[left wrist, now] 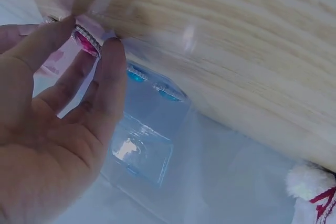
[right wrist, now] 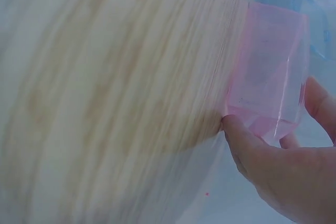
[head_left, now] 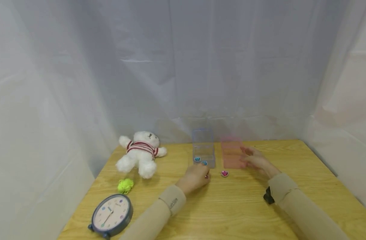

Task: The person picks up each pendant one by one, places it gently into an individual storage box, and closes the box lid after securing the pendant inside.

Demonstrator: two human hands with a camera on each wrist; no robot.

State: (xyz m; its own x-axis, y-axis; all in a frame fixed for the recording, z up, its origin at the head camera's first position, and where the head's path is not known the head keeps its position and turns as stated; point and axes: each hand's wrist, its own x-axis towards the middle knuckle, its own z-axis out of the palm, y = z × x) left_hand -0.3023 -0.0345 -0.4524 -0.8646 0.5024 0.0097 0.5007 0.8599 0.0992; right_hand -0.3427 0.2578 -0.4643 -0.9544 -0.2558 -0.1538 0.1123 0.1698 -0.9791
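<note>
My left hand (head_left: 195, 178) pinches a pink gem charm with a beaded silver rim (left wrist: 86, 41) between thumb and finger, close over the table. Just beyond that hand, two blue gem charms (head_left: 197, 159) (left wrist: 169, 94) lie at the front of a clear blue box (head_left: 203, 149) whose lid stands up at the back. Another pink gem charm (head_left: 224, 173) rests on the table between the hands. My right hand (head_left: 255, 158) holds the right side of a clear pink box (head_left: 231, 154), thumb and fingers at its edges (right wrist: 268, 66).
On the left lies a white teddy bear (head_left: 140, 155) in a striped top. In front of it are a yellow-green fuzzy ball (head_left: 125, 185) and a round blue-rimmed clock (head_left: 111, 215). A pale curtain (head_left: 183, 73) hangs behind the wooden table (head_left: 225, 213).
</note>
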